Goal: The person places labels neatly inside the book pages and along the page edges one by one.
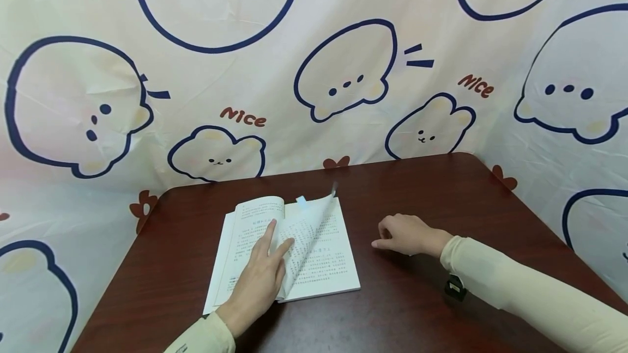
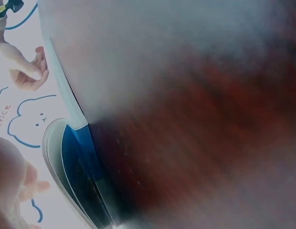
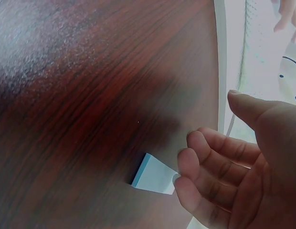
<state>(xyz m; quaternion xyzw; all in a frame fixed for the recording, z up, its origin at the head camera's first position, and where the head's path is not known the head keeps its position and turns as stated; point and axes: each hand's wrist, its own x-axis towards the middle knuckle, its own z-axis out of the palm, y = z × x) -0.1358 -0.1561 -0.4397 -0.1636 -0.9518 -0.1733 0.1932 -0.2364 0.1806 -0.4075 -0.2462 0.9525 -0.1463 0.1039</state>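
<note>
An open book (image 1: 326,263) with printed pages lies on the dark table. My left hand (image 1: 260,279) rests on it near the spine, index finger extended over the left page, thumb against a raised leaf (image 1: 306,233). That leaf stands curled up from the middle and leans over the right page. In the left wrist view the book's blue cover (image 2: 83,148) shows beneath a bent block of pages. To the right of the book, my right hand (image 1: 404,235) is above the table, its fingers (image 3: 200,148) loosely bent with nothing between them.
A light blue tab (image 1: 301,200) is at the book's top edge. Behind the right fingertips lies a small white piece with a blue edge (image 3: 155,176). The wooden table (image 1: 417,195) meets a patterned cloth (image 1: 343,64) behind. A black device (image 1: 455,286) hangs at the right wrist.
</note>
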